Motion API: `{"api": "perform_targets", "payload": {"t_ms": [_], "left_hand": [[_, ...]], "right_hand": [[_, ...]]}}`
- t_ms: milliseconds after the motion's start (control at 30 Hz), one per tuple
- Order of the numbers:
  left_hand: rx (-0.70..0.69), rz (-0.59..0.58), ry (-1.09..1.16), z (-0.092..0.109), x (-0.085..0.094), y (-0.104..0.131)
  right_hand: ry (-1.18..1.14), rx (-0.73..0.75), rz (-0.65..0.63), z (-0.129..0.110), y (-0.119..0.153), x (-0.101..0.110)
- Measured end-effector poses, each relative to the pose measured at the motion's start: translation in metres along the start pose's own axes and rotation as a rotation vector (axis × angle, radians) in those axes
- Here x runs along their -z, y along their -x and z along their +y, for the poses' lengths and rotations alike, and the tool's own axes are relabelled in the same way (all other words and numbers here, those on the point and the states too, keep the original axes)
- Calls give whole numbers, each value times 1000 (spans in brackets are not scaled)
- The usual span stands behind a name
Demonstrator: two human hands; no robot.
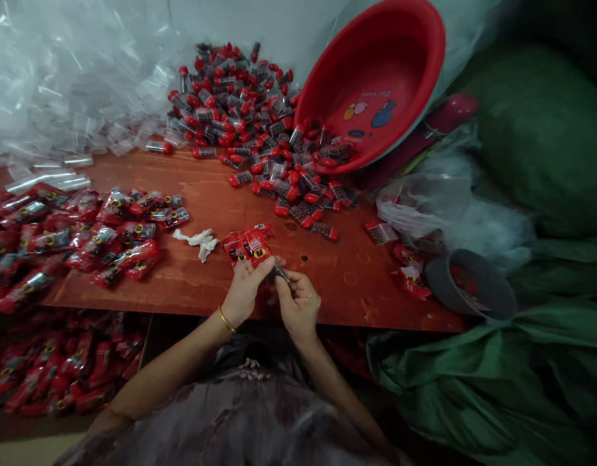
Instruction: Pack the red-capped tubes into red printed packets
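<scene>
Two bare hands are sitting close together at the middle of the frame, just over the near edge of a reddish-brown desk [337, 285]. The left hand [241, 292], with a gold bracelet [225, 320] circling its wrist, is pinching the lower edge of some red wrappers [250, 246], its thumb lying on top; those printed wrappers are spreading out just above it. The right hand [301, 304] is keeping its fingers clamped on a small dark tube [281, 274], which is slanting between the hands, its upper end meeting the left thumb. Whether the left fingers are also gripping that tube, I cannot tell. Just left of the wrappers, a crumpled white tissue [202, 241] is lying on the desk. Many filled red packets [94, 239] are covering the desk at the left of the frame, and more packets are filling a box [145, 343] at the lower left. Clear plastic sleeves [79, 84] are heaping up in the upper left. Red-capped tubes [230, 103] are forming a big pile at the upper middle, some spilling from a red basin [400, 39] that is tilting onto its side. At the right, a grey bowl [439, 277] is standing beside a clear plastic bag [434, 200] and green cloth [463, 369].
</scene>
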State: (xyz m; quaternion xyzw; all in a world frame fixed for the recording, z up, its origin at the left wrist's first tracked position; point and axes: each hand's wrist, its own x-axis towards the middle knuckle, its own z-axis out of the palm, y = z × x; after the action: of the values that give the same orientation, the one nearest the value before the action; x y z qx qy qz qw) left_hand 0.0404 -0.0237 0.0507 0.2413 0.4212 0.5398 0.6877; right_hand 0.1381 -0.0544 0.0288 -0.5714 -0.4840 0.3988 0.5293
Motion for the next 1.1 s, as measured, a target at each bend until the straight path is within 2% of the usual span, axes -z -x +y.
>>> {"api": "perform_targets", "payload": {"t_ms": [100,167,400,600,833,967,1100], "left_hand": [[33,15,29,4,1,-3],[56,-17,-18,4,0,-4],[52,-136,-130,0,-4,6],[-119,-81,-123,-1,1,3],[-49,-70,-122,-17,-2,13],[-18,-50,-91,-10,-4,11],[4,22,-16,-1,-9,5]], "right_hand": [[78,77,7,3,3,2],[71,71,11,4,5,1],[-262,-159,-32,0,4,-1],[-261,-136,-13,-2,2,3],[-189,-112,41,-4,2,0],[-123,-54,4,-4,1,2],[-102,-5,-59,-4,0,5]]}}
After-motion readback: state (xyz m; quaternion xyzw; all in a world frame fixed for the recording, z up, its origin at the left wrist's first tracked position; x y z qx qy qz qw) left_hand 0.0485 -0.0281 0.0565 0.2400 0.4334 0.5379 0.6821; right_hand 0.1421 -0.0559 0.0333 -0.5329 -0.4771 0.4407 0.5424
